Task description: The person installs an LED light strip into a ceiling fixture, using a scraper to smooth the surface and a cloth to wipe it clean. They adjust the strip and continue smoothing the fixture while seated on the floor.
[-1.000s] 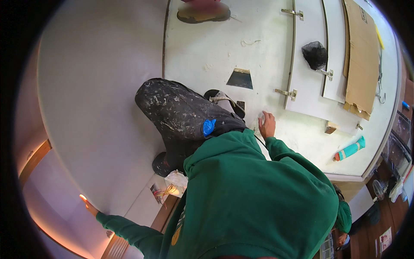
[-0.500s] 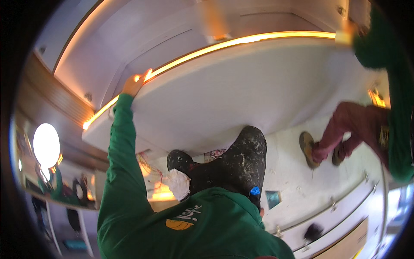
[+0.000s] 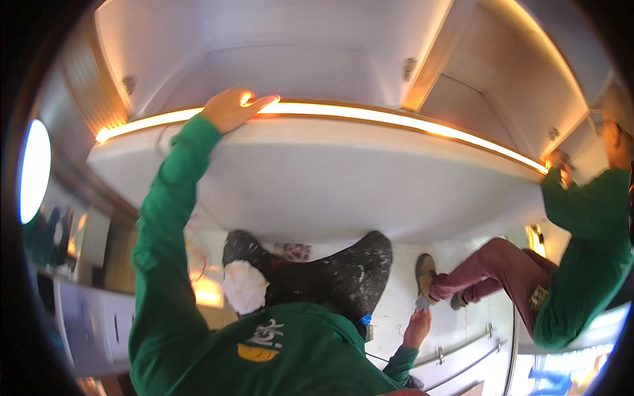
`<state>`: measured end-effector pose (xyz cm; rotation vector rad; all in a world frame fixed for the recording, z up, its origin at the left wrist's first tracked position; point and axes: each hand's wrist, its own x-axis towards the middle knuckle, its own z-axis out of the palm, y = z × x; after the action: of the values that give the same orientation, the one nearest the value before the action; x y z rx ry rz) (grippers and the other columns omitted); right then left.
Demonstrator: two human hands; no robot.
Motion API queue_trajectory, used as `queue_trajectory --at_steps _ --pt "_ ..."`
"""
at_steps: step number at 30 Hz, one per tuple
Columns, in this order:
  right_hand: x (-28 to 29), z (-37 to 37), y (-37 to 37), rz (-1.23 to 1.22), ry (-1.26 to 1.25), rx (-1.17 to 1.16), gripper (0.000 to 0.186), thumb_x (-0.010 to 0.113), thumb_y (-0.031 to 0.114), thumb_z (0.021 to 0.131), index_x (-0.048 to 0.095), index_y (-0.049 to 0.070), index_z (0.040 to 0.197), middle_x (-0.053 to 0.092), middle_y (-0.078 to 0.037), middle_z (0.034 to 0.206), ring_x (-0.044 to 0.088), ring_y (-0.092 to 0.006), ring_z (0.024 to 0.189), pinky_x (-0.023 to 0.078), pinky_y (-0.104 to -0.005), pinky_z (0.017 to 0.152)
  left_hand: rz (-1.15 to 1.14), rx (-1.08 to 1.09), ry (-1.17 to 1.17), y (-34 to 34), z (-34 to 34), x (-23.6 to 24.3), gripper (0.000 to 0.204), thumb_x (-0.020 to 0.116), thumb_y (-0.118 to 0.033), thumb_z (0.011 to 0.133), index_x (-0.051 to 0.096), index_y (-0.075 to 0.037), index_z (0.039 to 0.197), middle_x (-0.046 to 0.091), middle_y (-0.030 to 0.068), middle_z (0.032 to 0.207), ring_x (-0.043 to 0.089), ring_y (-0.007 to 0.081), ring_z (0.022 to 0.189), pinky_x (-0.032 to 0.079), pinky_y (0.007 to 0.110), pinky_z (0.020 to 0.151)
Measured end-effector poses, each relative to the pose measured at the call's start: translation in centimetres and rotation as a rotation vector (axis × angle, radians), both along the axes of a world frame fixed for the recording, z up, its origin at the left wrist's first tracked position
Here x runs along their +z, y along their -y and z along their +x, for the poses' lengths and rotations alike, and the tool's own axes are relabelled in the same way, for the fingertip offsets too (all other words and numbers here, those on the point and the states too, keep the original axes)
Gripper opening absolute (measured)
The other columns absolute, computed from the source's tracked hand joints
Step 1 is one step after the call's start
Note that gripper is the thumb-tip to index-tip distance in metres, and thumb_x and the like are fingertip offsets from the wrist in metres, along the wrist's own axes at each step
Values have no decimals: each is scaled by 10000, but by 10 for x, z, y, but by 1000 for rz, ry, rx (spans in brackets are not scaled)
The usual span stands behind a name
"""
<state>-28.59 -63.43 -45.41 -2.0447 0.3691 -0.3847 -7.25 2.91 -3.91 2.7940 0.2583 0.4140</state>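
Observation:
A glowing LED light strip (image 3: 370, 113) runs along the front edge of a white cabinet panel (image 3: 317, 171). My left hand (image 3: 228, 111) is raised to that edge, its fingers bent over the strip and one digit lying along it; light glows between them. Low down, beside my right thigh, my right hand (image 3: 416, 330) is closed on a small grey flat piece (image 3: 422, 302) that sticks out past the fingers; its exact kind is unclear. At the strip's far right end, a co-worker's hand (image 3: 560, 165) is up against the edge.
Open cupboard compartments (image 3: 284, 59) lie above the strip. A co-worker in a green top (image 3: 581, 257) sits at the right, legs towards me. A white crumpled wad (image 3: 245, 286) lies by my thigh. A bright round lamp (image 3: 35, 171) shows at left.
The view has swung right, bringing more of the co-worker in. My left hand has slid rightward along the strip. My right hand has come into view with the grey piece.

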Motion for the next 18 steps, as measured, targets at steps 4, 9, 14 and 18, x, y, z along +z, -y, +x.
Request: queue_trajectory --at_steps 4,9,14,18 --pt "122 79 -33 1135 259 89 485 643 66 1003 485 20 1460 634 -75 1244 643 -190 1065 514 -271 859 -194 -188 -242 -19 16 25 763 536 -731 946 732 -39 1202 708 151 1122 628 253 1041 467 412 960" --pt "264 150 -89 919 263 377 478 673 42 971 461 37 1400 645 -39 1085 667 -185 981 533 -301 784 8 -342 -19 -46 67 61 682 554 -691 955 581 -34 774 592 76 779 588 191 819 452 361 748" --pt "386 181 -144 562 275 685 210 606 -16 911 558 39 1109 655 -104 1187 672 -232 1060 561 -353 850 -200 -441 153 -68 142 61 526 640 -513 976 573 -43 752 606 58 736 588 175 735 466 348 695" --pt "445 206 -197 116 466 890 187 518 -18 866 564 -3 1046 656 -127 1174 640 -255 1157 572 -399 931 -88 -440 144 -90 163 31 435 667 -423 983 639 -26 809 669 83 762 616 176 719 491 346 708"
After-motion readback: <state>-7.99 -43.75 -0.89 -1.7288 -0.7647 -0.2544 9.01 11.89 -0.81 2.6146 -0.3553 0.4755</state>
